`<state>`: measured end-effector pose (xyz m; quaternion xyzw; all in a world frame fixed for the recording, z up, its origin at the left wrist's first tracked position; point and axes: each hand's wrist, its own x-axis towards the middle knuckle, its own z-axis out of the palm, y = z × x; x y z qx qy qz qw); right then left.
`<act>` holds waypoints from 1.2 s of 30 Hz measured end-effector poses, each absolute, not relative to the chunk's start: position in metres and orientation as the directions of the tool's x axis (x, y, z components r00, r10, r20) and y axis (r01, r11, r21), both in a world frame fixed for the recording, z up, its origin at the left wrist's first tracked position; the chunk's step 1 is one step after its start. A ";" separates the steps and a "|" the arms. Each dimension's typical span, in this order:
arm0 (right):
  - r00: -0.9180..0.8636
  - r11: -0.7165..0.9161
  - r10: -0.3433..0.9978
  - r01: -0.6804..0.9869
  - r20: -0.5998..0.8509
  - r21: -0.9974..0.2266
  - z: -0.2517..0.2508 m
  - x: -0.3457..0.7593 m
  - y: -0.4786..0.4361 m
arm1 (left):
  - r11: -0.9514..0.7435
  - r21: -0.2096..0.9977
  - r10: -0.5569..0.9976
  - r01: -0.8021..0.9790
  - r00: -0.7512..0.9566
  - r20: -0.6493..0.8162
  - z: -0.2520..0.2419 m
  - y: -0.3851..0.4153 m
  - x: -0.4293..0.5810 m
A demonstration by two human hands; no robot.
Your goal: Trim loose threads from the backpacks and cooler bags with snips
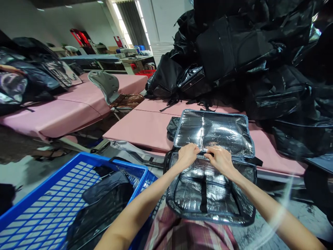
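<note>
Left hand (187, 155) and right hand (220, 160) pinch the hinge seam of the foil-lined cooler bag (208, 198), its lid (213, 131) laid open on the tabletop (140, 128).

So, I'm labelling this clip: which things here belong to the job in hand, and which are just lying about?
In hand: left hand and right hand, both pinching the hinge seam of the open foil-lined bag; the pink table under its lid.
Lying about: blue crate, the dark bag inside it, pile of black bags, grey chair.
</note>
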<state>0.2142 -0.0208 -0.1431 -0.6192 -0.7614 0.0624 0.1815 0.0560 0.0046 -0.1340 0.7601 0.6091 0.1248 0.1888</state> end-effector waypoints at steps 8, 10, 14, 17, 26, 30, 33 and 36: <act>-0.146 0.240 0.959 0.876 0.243 -0.418 -0.146 0.233 -0.018 | -0.247 0.651 0.937 0.717 0.347 -0.026 -0.135 0.011 0.043; -0.156 0.255 0.954 0.872 0.258 -0.417 -0.148 0.237 -0.020 | -0.271 0.692 0.924 0.669 0.383 -0.009 -0.135 0.012 0.041; -0.170 0.260 0.954 0.878 0.246 -0.402 -0.150 0.230 -0.022 | -0.307 0.613 0.939 0.728 0.338 0.068 -0.140 0.010 0.042; -0.160 0.262 0.954 0.859 0.255 -0.440 -0.147 0.231 -0.020 | -0.380 0.580 0.915 0.720 0.386 0.119 -0.147 0.004 0.040; -0.216 0.302 0.862 0.946 0.459 -0.120 -0.172 0.300 -0.066 | -0.721 0.291 0.693 0.629 0.645 0.323 -0.157 -0.005 0.043; -0.303 0.350 0.787 0.937 0.538 0.016 -0.204 0.298 -0.083 | -0.742 0.332 0.668 0.582 0.683 0.296 -0.156 -0.008 0.061; -0.321 0.353 0.794 0.935 0.517 0.040 -0.215 0.297 -0.085 | -0.751 0.316 0.656 0.580 0.707 0.263 -0.157 -0.005 0.081; -0.330 0.348 0.785 0.935 0.524 0.067 -0.217 0.299 -0.086 | -0.797 0.278 0.590 0.536 0.789 0.171 -0.155 0.004 0.097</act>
